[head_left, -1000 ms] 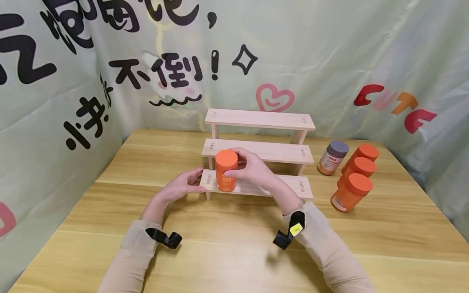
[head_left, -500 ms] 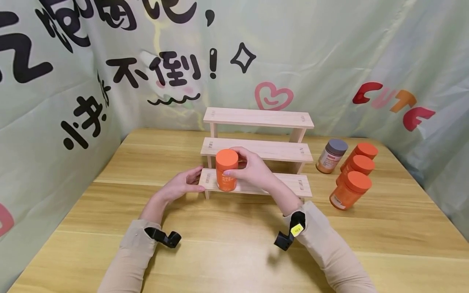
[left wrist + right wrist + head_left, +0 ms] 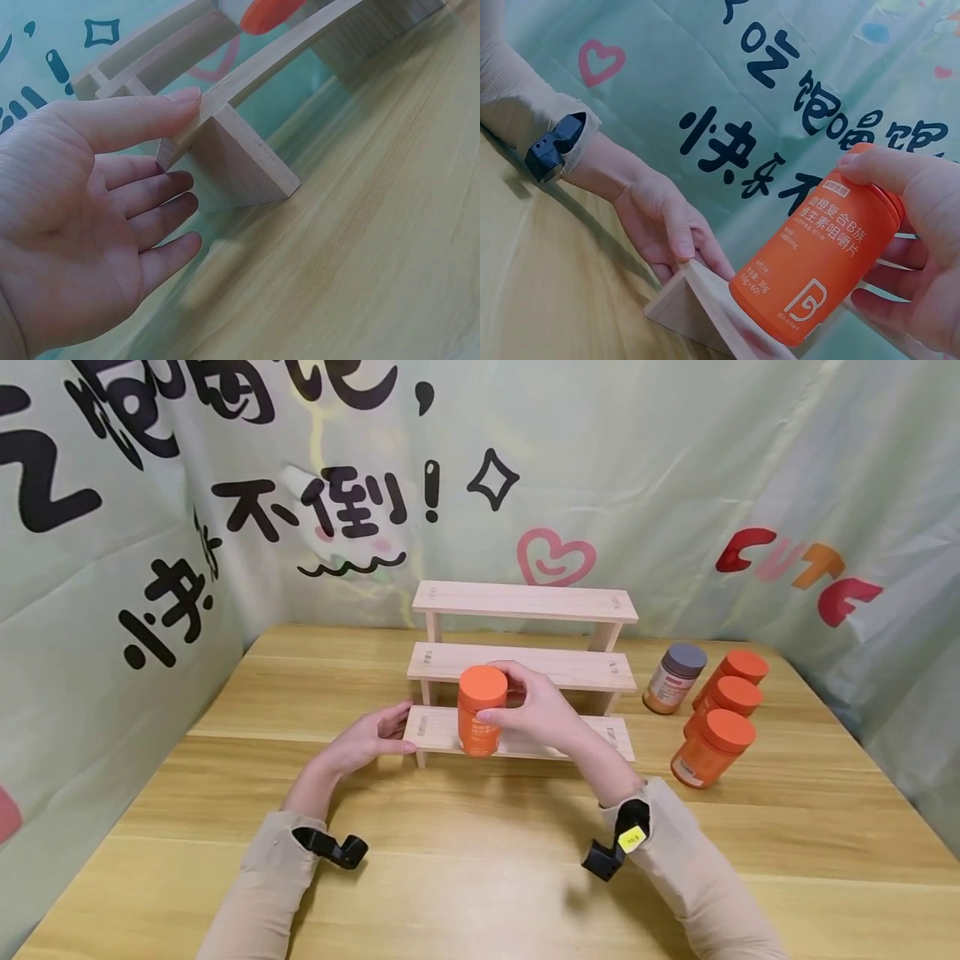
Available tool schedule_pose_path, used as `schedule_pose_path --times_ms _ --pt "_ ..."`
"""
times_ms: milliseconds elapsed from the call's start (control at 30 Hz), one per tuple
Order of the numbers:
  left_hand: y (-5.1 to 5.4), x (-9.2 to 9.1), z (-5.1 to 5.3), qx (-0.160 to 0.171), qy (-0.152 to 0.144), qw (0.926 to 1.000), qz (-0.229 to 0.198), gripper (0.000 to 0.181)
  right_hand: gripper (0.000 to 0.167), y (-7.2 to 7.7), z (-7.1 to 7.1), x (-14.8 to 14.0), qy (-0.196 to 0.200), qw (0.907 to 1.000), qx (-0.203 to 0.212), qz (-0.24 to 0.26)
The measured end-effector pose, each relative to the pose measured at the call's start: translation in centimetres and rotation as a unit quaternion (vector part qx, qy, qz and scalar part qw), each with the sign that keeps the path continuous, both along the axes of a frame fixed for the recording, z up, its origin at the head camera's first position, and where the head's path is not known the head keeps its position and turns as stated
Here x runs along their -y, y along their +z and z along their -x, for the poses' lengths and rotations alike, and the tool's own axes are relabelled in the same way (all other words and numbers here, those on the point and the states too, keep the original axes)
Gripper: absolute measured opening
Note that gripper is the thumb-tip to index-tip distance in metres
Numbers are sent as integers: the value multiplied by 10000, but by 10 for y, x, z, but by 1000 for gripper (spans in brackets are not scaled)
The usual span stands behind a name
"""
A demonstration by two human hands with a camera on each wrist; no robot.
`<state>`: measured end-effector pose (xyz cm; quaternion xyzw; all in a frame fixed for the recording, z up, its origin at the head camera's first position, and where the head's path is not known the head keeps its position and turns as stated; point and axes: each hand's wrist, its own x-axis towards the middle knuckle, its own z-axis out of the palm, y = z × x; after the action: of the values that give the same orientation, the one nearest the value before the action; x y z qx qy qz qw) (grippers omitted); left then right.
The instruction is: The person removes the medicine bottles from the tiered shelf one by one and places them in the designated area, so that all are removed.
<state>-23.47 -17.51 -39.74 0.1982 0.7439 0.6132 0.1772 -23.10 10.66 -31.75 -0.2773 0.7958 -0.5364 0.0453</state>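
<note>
An orange bottle [image 3: 480,710] with an orange lid is held upright by my right hand [image 3: 536,706], thumb on the near side and fingers behind. It stands at or just above the lowest board of a three-step wooden shelf [image 3: 517,668]; I cannot tell if its base touches. In the right wrist view the bottle [image 3: 817,247] shows white printed writing. My left hand [image 3: 367,742] pinches the left end of that lowest board between thumb and index finger. The left wrist view has the thumb of the hand [image 3: 82,202] on the board's end, other fingers loosely bent below.
To the right of the shelf stand several bottles on the wooden table [image 3: 480,877]: one with a grey lid [image 3: 675,678], and orange ones, the nearest an orange bottle [image 3: 712,750]. A printed cloth [image 3: 652,468] hangs behind the table and along its left side.
My right hand has moved the orange bottle a little to the right along the lowest board. The left hand has kept its place at the board's left end.
</note>
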Motion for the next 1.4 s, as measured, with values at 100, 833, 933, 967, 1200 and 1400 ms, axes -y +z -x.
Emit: schedule_pose_path --times_ms 100,833,933,967,1200,1400 --pt "0 1 0 -30 -35 10000 -14 84 56 2 -1 -9 -38 10000 -76 2" --pt "-3 2 1 -118 -6 9999 120 83 55 28 -20 -106 -1450 9893 -122 99" --pt "-3 2 1 -91 23 9999 91 83 54 30 -22 -117 -1653 9860 -216 108" --pt "-3 2 1 -77 31 9999 67 83 53 31 -23 -120 -1717 9847 -266 115" --pt "-2 2 -1 -43 42 10000 28 83 48 34 -29 -147 -2204 9734 -619 -6" --pt "-1 1 -1 -30 54 10000 59 82 46 37 -34 -174 -2755 9592 -640 -37"
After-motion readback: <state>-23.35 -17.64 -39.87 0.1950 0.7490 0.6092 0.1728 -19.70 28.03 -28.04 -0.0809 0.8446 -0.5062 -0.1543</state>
